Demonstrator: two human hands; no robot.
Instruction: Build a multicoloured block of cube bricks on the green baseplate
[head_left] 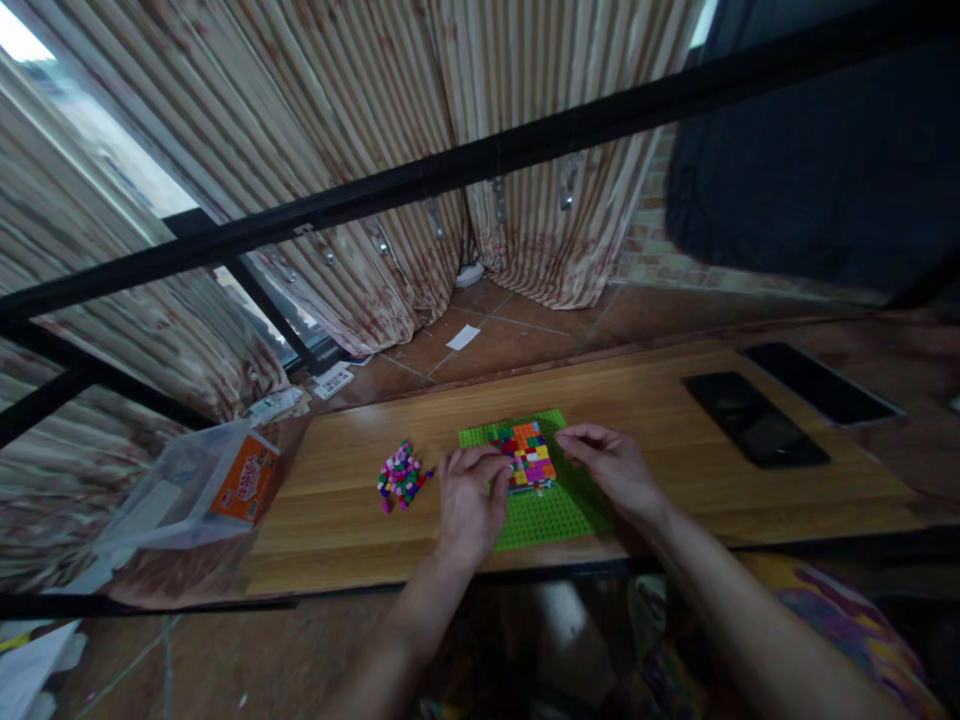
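Note:
A green studded baseplate [555, 520] lies on the wooden board, with a multicoloured block of small toy bricks [534, 455] built up on it. My left hand [471, 495] is over the block's left side, fingertips and thumb drawn together at its edge; whatever they hold is too small to make out. Just right of the block, my right hand [611, 465] hovers over the plate's edge with finger and thumb closed in a pinch. Any piece in that pinch cannot be made out either. A loose pile of small bricks [401, 475], pink, purple, red, blue and green, sits left of my left hand.
Two dark phones, one nearer [756, 420] and one farther [821, 383], lie at the right of the wooden board [337, 545]. A clear plastic box [176, 490] with an orange label stands to the left. Beyond run a black metal rail [480, 165] and striped curtains [360, 120].

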